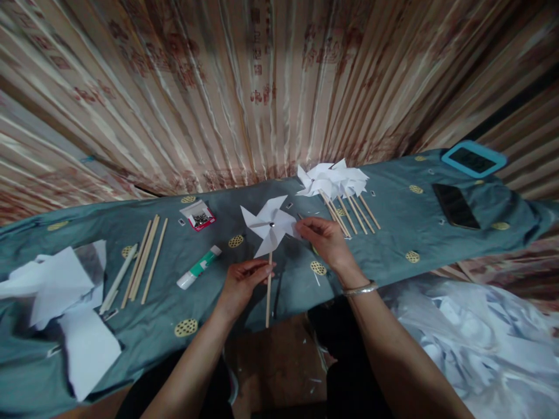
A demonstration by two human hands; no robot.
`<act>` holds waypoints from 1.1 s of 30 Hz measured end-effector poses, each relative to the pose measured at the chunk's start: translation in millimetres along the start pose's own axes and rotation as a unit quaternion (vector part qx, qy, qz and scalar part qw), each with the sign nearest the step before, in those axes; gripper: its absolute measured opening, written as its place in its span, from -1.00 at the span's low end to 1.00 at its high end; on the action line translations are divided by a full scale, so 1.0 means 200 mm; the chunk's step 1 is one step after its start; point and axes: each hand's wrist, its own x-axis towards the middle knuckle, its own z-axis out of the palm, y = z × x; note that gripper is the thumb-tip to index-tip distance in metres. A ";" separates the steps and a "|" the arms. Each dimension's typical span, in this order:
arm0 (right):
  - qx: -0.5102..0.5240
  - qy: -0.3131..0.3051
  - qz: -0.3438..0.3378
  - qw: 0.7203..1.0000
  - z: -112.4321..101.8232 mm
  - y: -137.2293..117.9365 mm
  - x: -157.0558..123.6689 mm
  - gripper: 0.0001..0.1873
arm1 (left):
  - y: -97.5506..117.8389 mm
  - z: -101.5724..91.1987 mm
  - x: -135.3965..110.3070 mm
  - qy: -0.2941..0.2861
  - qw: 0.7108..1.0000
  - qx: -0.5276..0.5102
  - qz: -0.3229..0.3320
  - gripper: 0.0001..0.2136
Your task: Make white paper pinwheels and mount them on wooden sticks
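A white paper pinwheel (269, 226) on a wooden stick stands upright in front of me, a small metal pin at its centre. My left hand (244, 282) is closed around the stick just below the blades. With its fingertips together, my right hand (325, 238) pinches the tip of the right-hand blade; a bracelet (360, 288) circles that wrist. Behind it, several finished-looking pinwheels (334, 177) lie in a pile, sticks toward me. To the left are a green and white glue stick (199, 267) and a small open box (200, 216) of metal pins.
Several loose wooden sticks (144, 259) and a whitish pen-like rod (119, 279) lie left, beside white paper sheets (61, 285). A dark phone (455, 206) and a blue-framed tablet (474, 159) rest at right. A clear bag of paper (476, 343) sits below the table edge. A curtain (227, 87) hangs behind.
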 end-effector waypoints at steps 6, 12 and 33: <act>0.012 -0.034 0.016 0.999 0.02 -0.01 -0.02 -0.64 | 0.01 0.01 0.00 0.021 1.000 -0.008 0.000 -0.71; 0.003 -0.064 0.025 0.998 0.04 -0.03 -0.05 -0.57 | 0.00 0.01 0.01 0.034 0.999 -0.029 0.001 -0.72; 0.025 -0.123 0.065 0.990 0.08 -0.05 -0.09 -0.71 | 0.00 0.03 0.02 0.047 0.998 -0.027 0.009 -0.70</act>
